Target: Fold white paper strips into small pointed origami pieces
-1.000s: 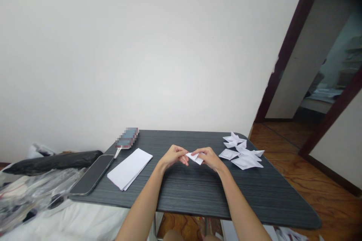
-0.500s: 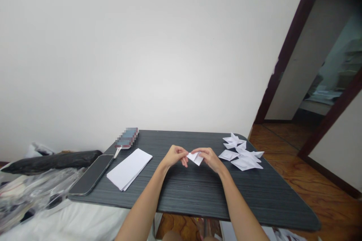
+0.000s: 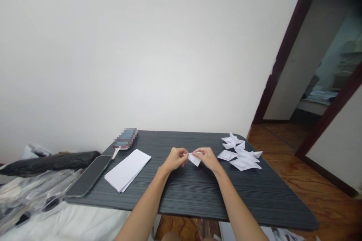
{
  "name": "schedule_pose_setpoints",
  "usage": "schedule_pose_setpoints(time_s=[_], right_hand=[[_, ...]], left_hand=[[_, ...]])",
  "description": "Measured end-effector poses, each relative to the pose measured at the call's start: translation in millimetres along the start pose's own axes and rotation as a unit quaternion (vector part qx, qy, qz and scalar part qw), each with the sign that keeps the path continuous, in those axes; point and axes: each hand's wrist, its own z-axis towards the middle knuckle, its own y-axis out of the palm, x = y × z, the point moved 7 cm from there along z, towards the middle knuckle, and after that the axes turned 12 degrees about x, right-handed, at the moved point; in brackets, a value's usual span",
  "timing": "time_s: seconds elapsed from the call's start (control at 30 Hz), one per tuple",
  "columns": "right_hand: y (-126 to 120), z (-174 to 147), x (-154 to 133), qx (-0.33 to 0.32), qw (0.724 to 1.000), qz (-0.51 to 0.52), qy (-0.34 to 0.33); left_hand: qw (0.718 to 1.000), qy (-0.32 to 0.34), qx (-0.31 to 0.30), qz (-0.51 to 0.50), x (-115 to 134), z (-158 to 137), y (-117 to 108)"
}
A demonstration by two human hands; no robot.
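Between my two hands is a small folded piece of white paper (image 3: 195,160), held just above the dark table (image 3: 195,190). My left hand (image 3: 177,158) pinches its left corner, fingers curled. On the other side, my right hand (image 3: 206,157) grips the upper right edge with thumb and fingers. Part of the paper is hidden behind the fingertips. To the right lie several folded white paper boats (image 3: 245,162), bunched together, with a flatter folded paper (image 3: 227,155) at their left.
A stack of white paper sheets (image 3: 128,170) lies left of my hands. Beyond it are a dark phone (image 3: 89,177) at the table's left edge and a blurred-out device (image 3: 126,138) with a white cable. Plastic-wrapped items (image 3: 31,192) pile up beside the table.
My left fingers have curled in more tightly around the paper's corner. The right fingers have shifted slightly inward along its top edge. The view has shifted a little.
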Motion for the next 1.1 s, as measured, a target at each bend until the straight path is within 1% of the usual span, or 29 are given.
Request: schedule_pose_setpoints(time_s=[0.1,0.17,0.27,0.37,0.5,0.67,0.77,1.0,1.1], right_hand=[[2,1,0,0.0,1.0,-0.001,-0.012],[4,1,4,-0.007,1.0,0.016,0.005],[6,1,14,-0.018,0.996,0.064,0.056],[7,1,18,-0.014,0.991,0.111,0.074],[10,0,19,0.001,0.986,0.14,0.086],[18,-2,25,-0.004,0.983,0.147,0.108],[18,-4,29,-0.008,0.983,0.141,0.116],[20,-5,23,-0.04,0.987,0.113,0.103],[18,-2,15,-0.039,0.995,0.076,0.058]], left_hand=[[1.0,-0.004,0.0,0.001,-3,1,1],[1.0,-0.015,-0.003,-0.02,-6,4,2],[0.995,-0.026,-0.001,-0.098,-8,10,0],[0.984,-0.026,-0.003,-0.176,-8,14,-2],[0.978,-0.048,0.025,-0.203,-13,16,-7],[0.977,-0.07,0.075,-0.185,-23,17,-12],[0.98,-0.075,0.082,-0.164,-28,18,-12],[0.992,-0.046,0.085,-0.084,-28,19,-14],[0.995,-0.023,0.093,-0.042,-26,20,-14]])
